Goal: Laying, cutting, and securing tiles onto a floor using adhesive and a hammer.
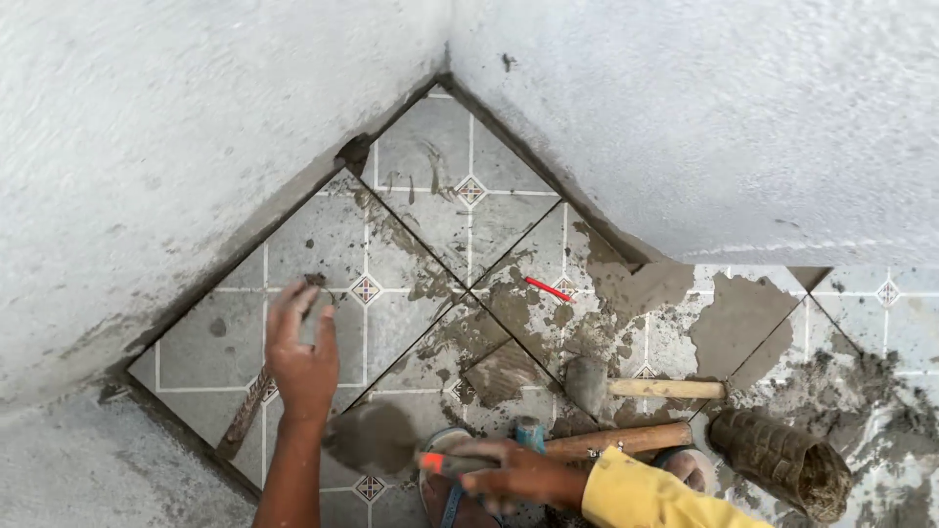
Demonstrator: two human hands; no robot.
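Note:
My left hand (303,357) hovers over the grey patterned floor tiles (323,240) near the left wall, with its fingers spread and nothing held; a dab of mortar shows at the fingertips. My right hand (518,476), in a yellow sleeve (655,496), grips the orange handle of a trowel (377,437). The trowel blade carries wet grey mortar and points left, just below my left wrist.
Two rough plastered walls (685,117) meet at the corner. Mortar smears cover the tiles on the right. A mallet with a wooden handle (641,387), a second wooden handle (616,440), a red pencil (546,288), a muddy glove (782,460), a rusty bar (245,416) and a sandal (442,484) lie around.

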